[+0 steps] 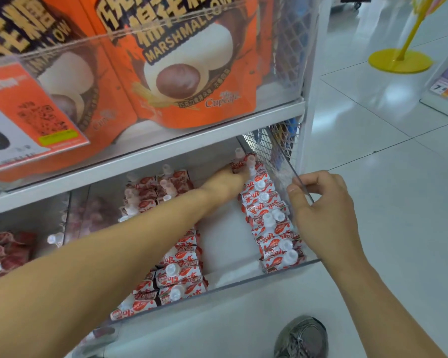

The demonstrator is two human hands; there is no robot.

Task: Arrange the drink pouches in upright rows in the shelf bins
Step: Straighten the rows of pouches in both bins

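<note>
A white-tiled shop floor [373,177] beside a white shelf unit [150,153]. Orange marshmallow bags [192,73] fill the upper shelf. Below, a clear bin [243,279] holds red-and-white drink pouches [269,218] — upright in rows. The left hand [225,182] grips a rear pouch [243,164]; the right hand [323,210] pinches the bin's side wall.

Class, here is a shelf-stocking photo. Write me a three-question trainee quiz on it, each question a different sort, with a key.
1. True or false: the right hand grips the clear bin wall.
2. The left hand reaches the pouches at which end of the right row: A front, B back?
3. Fill in: the orange bags on the upper shelf read ____.

Key: 1 true; 2 B; 3 marshmallow.
</note>
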